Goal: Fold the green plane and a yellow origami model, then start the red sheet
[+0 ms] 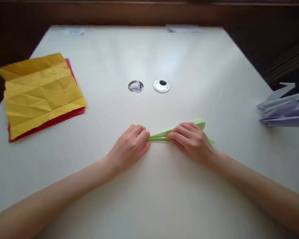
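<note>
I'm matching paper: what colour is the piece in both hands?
The paper is light green; see the head view.

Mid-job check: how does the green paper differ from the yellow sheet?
The green paper is folded narrow; the yellow sheet is spread mostly open, covered in creases.
The left hand and right hand hold the green paper; the yellow sheet lies untouched on red paper.
Both are single-coloured paper, as far as shows.

The head camera looks forward and down over the table (149, 202), apparently close.
</note>
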Available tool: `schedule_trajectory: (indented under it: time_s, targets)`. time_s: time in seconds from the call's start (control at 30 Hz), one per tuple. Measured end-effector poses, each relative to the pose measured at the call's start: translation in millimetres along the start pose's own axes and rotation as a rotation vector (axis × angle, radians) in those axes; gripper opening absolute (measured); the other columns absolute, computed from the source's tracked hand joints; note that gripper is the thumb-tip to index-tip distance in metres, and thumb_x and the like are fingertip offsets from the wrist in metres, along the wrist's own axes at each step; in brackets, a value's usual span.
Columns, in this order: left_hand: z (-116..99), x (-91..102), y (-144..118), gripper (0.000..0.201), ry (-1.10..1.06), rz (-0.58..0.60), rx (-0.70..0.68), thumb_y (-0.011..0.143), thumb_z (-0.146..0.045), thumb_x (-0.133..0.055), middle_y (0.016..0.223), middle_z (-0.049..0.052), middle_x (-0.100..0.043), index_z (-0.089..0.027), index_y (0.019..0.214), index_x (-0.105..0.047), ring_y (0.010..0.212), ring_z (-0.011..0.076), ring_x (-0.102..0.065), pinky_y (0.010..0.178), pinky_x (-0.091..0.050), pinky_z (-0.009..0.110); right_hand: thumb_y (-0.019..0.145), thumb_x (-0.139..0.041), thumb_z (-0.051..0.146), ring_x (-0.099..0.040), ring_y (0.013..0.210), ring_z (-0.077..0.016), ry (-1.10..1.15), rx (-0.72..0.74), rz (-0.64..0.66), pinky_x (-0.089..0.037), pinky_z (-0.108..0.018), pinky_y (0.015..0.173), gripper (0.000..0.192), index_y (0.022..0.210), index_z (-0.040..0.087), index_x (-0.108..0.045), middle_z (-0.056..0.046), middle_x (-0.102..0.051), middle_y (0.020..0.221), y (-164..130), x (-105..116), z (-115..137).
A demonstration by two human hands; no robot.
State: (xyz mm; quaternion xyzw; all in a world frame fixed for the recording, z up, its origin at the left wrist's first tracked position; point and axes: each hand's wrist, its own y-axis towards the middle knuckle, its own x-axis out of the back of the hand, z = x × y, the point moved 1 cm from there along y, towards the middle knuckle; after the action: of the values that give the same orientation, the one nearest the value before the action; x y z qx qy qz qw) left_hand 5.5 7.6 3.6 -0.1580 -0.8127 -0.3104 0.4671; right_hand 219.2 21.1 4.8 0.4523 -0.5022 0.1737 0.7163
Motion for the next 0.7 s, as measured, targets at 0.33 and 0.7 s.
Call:
schedule_trajectory:
  time_s: [0.33, 0.7]
  targets:
    - [-7.1, -9.0, -2.9, 0.014, -0.1, -0.003, -0.117, 0.087, -0.009, -0.045, 0.087, 0.006, -0.061, -0.015, 0.092, -0.057, 0.079, 0.0147, -0.052, 0.067, -0.047, 0.025, 0.075, -0.063, 0.007, -0.055, 0.077, -0.0166, -0.013, 0.002, -0.06, -0.045, -0.03, 0.07, 0.012, 0.085, 0.014, -0.062, -0.006, -0.065, 0.081, -17.9, 4.2, 11.6]
    - [-12.0, -12.3, 4.3, 0.014, -0.119, -0.043, -0.091, 0.088, -0.013, -0.045, 0.084, 0.005, -0.061, -0.015, 0.083, -0.057, 0.078, 0.0139, -0.053, 0.068, -0.047, 0.025, 0.078, -0.059, 0.009, -0.049, 0.068, -0.0167, -0.084, -0.057, 0.059, -0.041, -0.031, 0.062, 0.02, 0.097, 0.009, -0.063, -0.006, -0.06, 0.072, -26.7, 9.0, 32.6]
